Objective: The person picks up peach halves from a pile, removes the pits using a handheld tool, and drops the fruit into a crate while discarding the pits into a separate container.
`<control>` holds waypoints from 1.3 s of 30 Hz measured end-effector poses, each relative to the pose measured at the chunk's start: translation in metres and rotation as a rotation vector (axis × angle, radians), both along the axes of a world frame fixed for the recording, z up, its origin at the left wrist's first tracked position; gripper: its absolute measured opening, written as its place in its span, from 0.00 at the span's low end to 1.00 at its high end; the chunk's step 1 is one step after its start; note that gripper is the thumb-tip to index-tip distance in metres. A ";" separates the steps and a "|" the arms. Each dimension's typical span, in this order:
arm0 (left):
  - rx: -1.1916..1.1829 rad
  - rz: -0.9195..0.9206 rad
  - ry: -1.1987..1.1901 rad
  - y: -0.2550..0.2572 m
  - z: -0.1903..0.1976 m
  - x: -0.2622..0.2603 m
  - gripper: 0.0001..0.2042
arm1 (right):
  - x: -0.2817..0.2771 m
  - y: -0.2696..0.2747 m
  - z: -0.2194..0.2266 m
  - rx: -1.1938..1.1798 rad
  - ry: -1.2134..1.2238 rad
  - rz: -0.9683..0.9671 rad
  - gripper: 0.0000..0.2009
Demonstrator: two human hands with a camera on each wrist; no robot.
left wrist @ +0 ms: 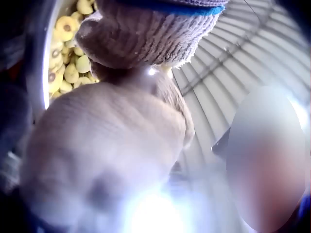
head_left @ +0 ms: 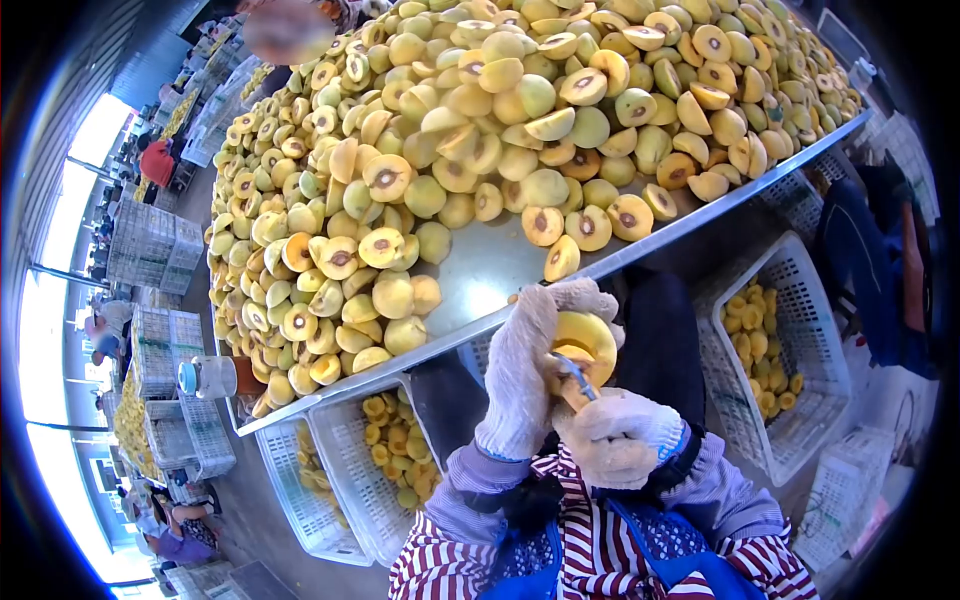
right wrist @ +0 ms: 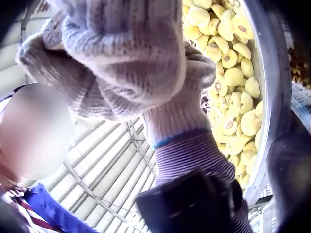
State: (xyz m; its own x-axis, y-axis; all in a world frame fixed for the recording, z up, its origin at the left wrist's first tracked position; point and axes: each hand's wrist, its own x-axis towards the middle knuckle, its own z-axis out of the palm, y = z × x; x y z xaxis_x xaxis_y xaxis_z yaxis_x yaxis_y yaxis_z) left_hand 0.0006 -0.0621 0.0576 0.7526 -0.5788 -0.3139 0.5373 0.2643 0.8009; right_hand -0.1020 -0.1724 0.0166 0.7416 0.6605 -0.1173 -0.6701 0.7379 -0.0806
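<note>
Both hands wear whitish knit gloves and meet in front of the chest, at the table's near edge. My left hand [head_left: 522, 365] grips a yellow peach half [head_left: 592, 338], its fingers wrapped around the back and far side. My right hand [head_left: 622, 438] holds a small pitting tool by its light-brown handle [head_left: 570, 395]. The tool's curved metal blade [head_left: 574, 373] is at the cut face of the fruit. In the left wrist view the left glove [left wrist: 104, 145] is blurred and hides the fruit. The right glove [right wrist: 124, 58] fills the upper right wrist view, also hiding tool and fruit.
A metal-edged table [head_left: 478, 268] bears a large heap of halved peaches [head_left: 480, 110]. White crates [head_left: 826, 350] with peach halves stand right and left below its edge. A jar with a blue lid [head_left: 208, 377] sits at the left corner. Other people work farther off.
</note>
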 end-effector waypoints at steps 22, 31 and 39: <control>1.298 0.524 -1.169 0.132 -0.067 0.141 0.23 | 0.018 0.011 0.005 -0.776 -0.077 0.314 0.12; 1.605 -0.197 -1.103 0.054 -0.122 0.161 0.23 | 0.023 0.011 0.012 -0.826 0.082 0.292 0.11; 0.345 0.111 -0.205 0.080 -0.068 0.109 0.20 | 0.029 0.014 0.007 -1.178 -0.026 0.202 0.11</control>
